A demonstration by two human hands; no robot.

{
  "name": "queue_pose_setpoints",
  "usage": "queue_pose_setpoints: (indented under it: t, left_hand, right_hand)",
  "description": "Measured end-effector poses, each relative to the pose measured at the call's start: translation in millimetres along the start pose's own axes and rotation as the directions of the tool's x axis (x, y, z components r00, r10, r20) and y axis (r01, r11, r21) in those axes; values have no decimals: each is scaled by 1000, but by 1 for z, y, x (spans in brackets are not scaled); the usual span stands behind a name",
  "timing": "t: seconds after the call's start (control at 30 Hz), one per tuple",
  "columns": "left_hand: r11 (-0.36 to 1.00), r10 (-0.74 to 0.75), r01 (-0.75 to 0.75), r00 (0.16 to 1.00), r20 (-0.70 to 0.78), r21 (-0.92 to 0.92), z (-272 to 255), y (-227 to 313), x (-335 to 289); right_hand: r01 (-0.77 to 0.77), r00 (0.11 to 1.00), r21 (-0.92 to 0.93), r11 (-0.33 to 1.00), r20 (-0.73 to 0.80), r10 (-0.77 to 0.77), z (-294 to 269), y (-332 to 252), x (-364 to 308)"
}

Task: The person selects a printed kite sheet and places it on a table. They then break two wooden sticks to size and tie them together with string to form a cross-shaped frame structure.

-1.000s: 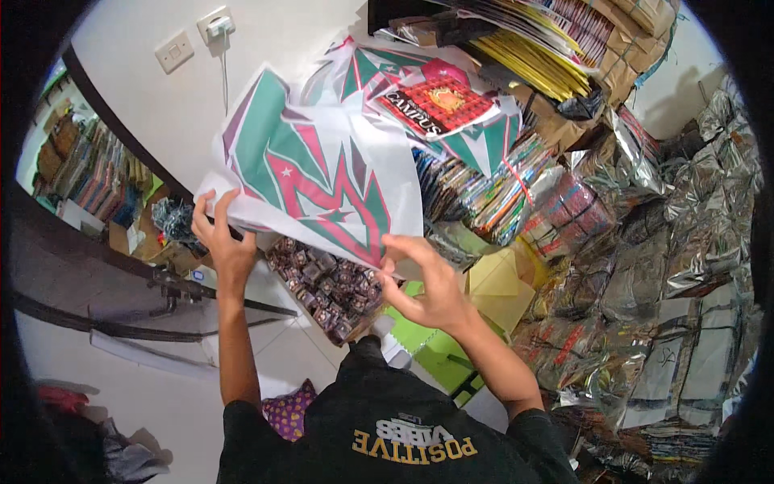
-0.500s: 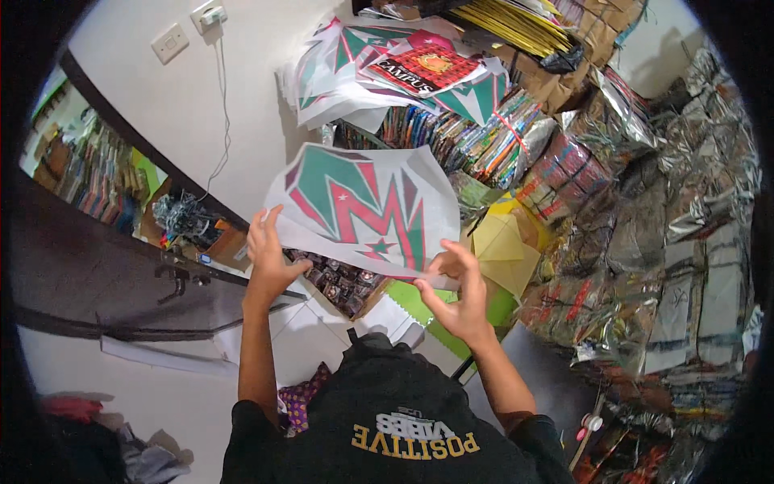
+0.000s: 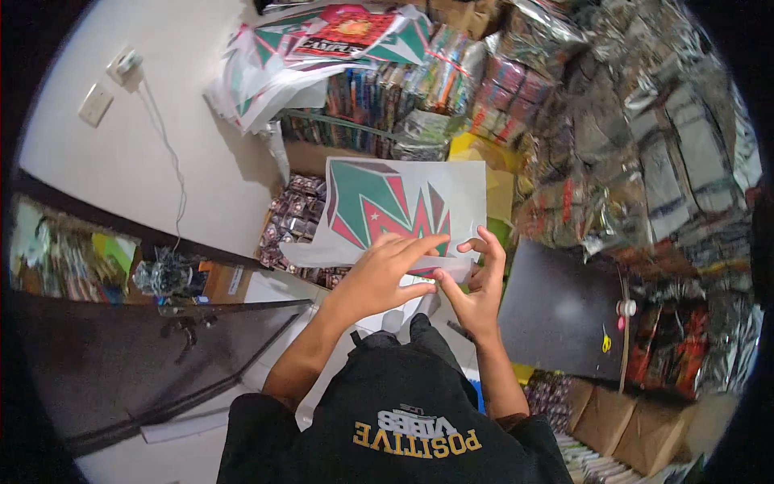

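A white sheet [image 3: 463, 189] printed with a green, pink and maroon angular design is held up before me. Its near edge curls over towards my body. My left hand [image 3: 379, 278] lies across the near edge, fingers stretched towards the right and thumb apart. At the near right corner, my right hand [image 3: 476, 286] has its thumb against the curled edge and its fingers bent beside the paper. The two hands are close together, and the left fingers hide part of the print.
Behind the sheet, a box of small dark packets [image 3: 294, 214] stands by the wall. Similar printed sheets [image 3: 274, 81] are piled on bundled packages [image 3: 363, 101]. A dark tabletop [image 3: 556, 310] with yellow scissors [image 3: 606, 342] is at right, beside stacked plastic-wrapped bundles [image 3: 669, 153].
My left hand has left the sheet's left edge and moved right, near my right hand. The sheet's near edge has curled over. My view has turned to the right.
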State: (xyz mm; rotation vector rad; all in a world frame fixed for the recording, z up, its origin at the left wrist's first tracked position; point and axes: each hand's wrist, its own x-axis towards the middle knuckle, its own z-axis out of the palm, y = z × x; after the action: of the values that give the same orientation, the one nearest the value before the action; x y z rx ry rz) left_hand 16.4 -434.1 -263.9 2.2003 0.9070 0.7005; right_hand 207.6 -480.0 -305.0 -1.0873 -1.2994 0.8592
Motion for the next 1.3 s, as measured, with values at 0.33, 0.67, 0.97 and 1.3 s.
queue_pose_setpoints:
  t: [0.33,0.67,0.97,1.3]
  left_hand:
    - [966,105,-41,965,242,-257,56,20,23]
    - [898,378,-251,860,343,-362,180,103,57]
    - [846,532,-354,599,599,-398,303,202,69]
    - [826,562,-351,462,686,-441,364,250,75]
  right_hand:
    - [-64,953,22,998,-296,67,-63,-18,-74]
    - [-156,803,84,984,-570,176,-185,-15,-173]
    - [-198,641,239,951,-702,310,-342,-1,-238]
    - [-568,793,-265,779,-432,430,-437,24,-191]
